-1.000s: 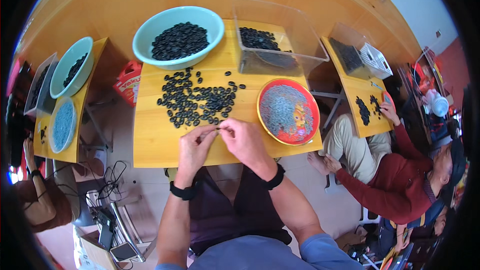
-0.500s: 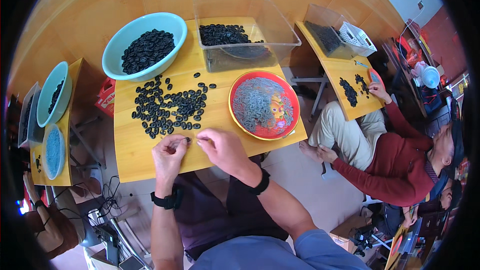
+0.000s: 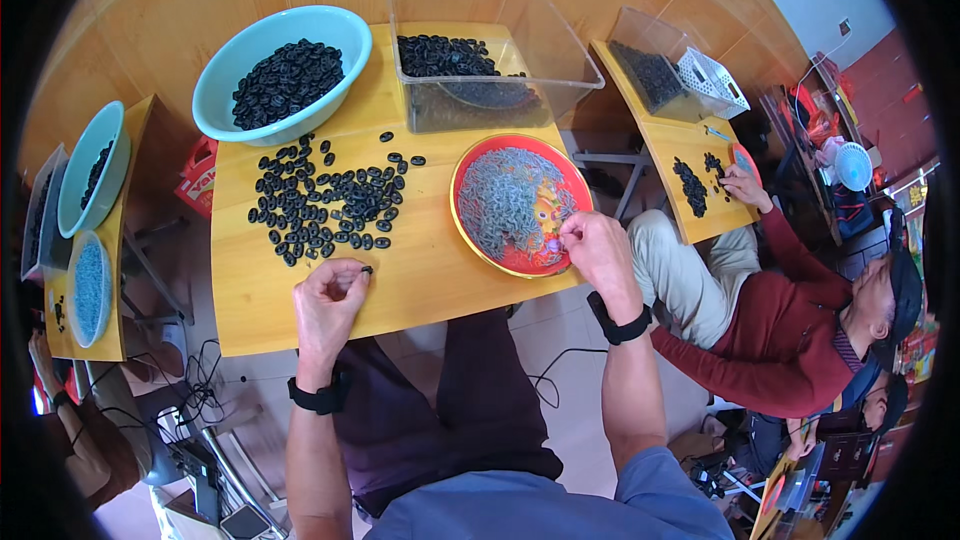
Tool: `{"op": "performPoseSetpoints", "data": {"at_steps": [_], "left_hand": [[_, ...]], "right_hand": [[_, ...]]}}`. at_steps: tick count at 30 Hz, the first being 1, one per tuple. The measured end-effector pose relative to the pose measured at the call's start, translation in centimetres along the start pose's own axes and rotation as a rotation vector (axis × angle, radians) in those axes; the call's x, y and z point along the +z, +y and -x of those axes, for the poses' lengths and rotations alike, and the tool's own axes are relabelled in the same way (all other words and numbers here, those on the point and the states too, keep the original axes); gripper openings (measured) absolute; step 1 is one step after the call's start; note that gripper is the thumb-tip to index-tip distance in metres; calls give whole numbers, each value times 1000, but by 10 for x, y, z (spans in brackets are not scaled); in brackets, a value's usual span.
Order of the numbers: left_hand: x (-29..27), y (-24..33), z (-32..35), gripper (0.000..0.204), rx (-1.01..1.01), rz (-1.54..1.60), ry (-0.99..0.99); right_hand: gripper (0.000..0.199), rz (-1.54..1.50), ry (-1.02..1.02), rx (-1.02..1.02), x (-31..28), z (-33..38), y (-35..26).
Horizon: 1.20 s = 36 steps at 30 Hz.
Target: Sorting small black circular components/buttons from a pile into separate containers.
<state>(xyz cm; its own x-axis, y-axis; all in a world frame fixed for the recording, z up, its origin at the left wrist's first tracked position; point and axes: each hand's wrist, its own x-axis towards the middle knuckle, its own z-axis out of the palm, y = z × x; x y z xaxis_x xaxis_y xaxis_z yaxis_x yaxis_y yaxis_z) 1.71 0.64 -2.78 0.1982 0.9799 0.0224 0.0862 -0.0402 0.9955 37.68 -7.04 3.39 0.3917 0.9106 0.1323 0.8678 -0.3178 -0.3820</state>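
Note:
My left hand (image 3: 326, 306) is closed in a pinch at the table's front edge, holding a small black oval piece (image 3: 367, 270). Several like it, black oval pieces (image 3: 350, 198) with openings in them, lie scattered just beyond. My right hand (image 3: 603, 258) reaches to the right side of a round red tray (image 3: 578, 176) with a yellow rim. Its fingertips are pressed together over the tray's edge; anything between them is too small to make out. Many thin grey pieces (image 3: 505, 200), pin-like in shape, cover much of the tray's patterned bottom.
A light-blue basin (image 3: 210, 90) of black pieces stands at the back left, with a clear plastic bin (image 3: 480, 112) beside it. To the right, a person in a dark red sweater (image 3: 790, 340) sits at another table (image 3: 665, 140). Another work table (image 3: 140, 200) is at left.
My right hand has left my left hand and moved right to the red tray. My left hand still pinches the black piece, slightly further left and lower in view.

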Motion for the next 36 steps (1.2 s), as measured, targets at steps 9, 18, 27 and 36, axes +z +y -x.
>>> {"op": "performPoseSetpoints", "data": {"at_steps": [9, 18, 27, 36], "left_hand": [[-1, 5, 1, 10, 1, -54, -9], [1, 5, 1, 10, 28, -40, 25], [1, 2, 1, 11, 26, -64, 21], [1, 3, 1, 18, 70, -43, 30]], "right_hand": [[2, 11, -64, -24, 7, 1, -15], [5, 222, -66, -118, 11, 5, -28], [10, 183, -46, -188, 9, 7, -19], [15, -197, 42, -145, 15, 10, -20]]}}
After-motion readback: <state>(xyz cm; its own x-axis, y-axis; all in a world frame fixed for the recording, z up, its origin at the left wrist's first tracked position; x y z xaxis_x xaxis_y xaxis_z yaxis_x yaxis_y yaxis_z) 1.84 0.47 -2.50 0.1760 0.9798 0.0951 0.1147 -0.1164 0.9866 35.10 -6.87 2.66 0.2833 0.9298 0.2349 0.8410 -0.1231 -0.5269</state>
